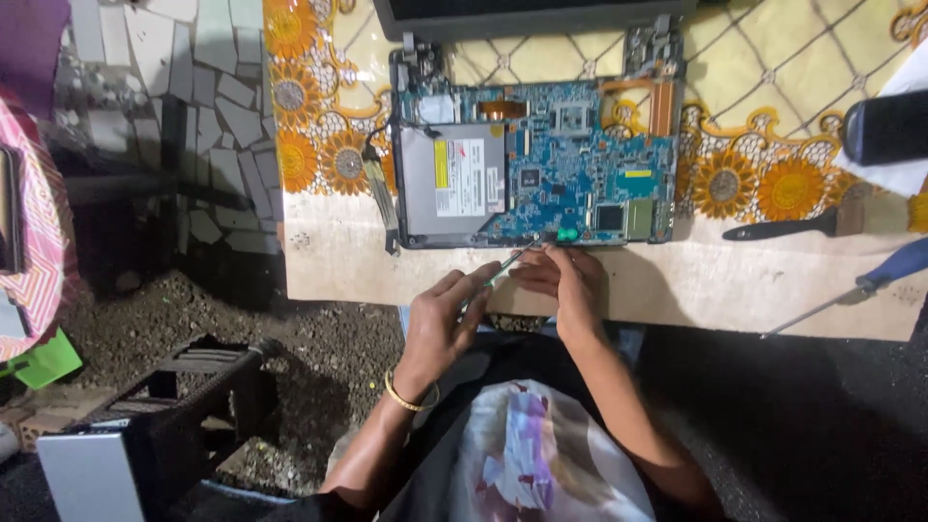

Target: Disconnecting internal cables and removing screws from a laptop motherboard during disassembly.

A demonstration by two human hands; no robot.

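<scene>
On bench (677,290), near front edge: blue laptop motherboard (570,159) w/ silver optical drive (454,184) at its left side, lying flat on sunflower-print cloth (764,106). Left hand (440,319): fingers closed round thin screwdriver (507,266), tip at board's front edge. Right hand (565,280): fingertips pinched together, touching same edge just beside tip. Gold bangle (408,396) on left wrist. Far right, well apart: black brush (788,228), blue-handled screwdriver (851,290). Laptop lid (532,14) behind board.
</scene>
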